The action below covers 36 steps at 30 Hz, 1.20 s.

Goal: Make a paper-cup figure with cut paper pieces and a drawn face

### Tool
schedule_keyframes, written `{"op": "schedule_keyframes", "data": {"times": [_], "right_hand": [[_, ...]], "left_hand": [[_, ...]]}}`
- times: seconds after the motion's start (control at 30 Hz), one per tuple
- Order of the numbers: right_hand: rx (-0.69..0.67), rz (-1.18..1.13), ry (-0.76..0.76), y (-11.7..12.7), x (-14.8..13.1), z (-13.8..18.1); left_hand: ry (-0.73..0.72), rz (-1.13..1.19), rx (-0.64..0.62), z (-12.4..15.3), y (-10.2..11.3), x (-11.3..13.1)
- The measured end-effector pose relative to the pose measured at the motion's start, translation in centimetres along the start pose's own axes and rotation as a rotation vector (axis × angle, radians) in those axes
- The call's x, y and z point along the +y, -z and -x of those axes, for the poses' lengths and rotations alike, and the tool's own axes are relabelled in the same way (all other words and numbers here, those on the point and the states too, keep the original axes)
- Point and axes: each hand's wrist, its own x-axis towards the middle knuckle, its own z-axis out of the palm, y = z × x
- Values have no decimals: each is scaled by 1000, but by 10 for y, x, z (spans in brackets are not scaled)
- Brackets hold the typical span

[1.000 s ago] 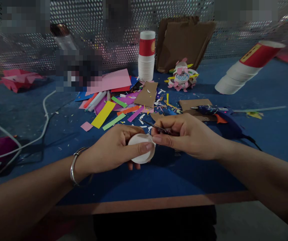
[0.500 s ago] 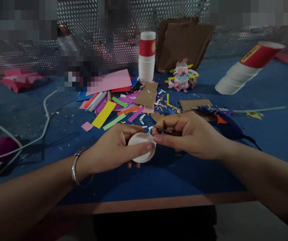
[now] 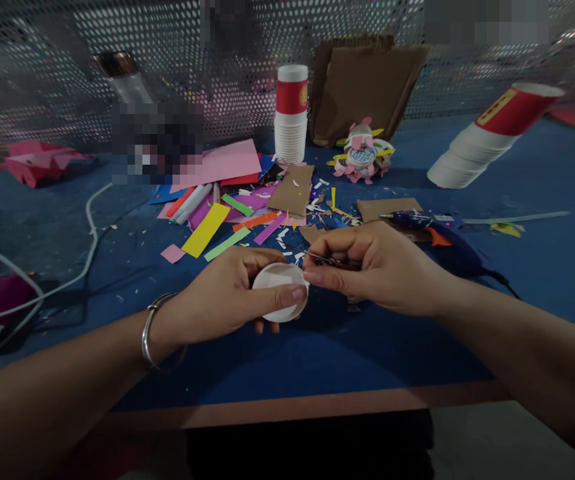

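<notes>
White cup [image 3: 280, 293] held just above bench [image 3: 317, 360], near front edge, approx. centre. My L hand [image 3: 222, 297] closed round it, thumb across rim. My R hand [image 3: 382, 267] clamped on scissors [image 3: 325, 259], blades at cup's far rim; contact unclear.

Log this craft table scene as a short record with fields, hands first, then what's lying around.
Left hand: grips white round paper piece, thumb across its face
Right hand: pinches small dark metal scissors, blades by the piece's upper edge
Surface: blue table, scattered with paper scraps
Behind hands: coloured paper strips, blue glue gun
Far: upright stack of red-and-white paper cups; second stack lying on its side
</notes>
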Motion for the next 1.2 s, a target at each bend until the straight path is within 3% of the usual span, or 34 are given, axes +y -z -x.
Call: {"op": "schedule_keyframes", "data": {"times": [0.3, 0.57, 0.7, 0.9, 1.2], "right_hand": [[-13, -36, -31, 1, 1, -1], [7, -4, -83, -2, -1, -2], [27, -5, -74, -4, -2, -2], [34, -70, -77, -8, 0, -1], [-64, -138, -53, -7, 0, 0]], "left_hand": [[-1, 2, -8, -2, 0, -1], [-42, -242, 157, 2, -4, -2], [-80, -271, 175, 4, -5, -2], [-57, -94, 111, 4, -6, -1], [-81, 50, -12, 2, -2, 0]]}}
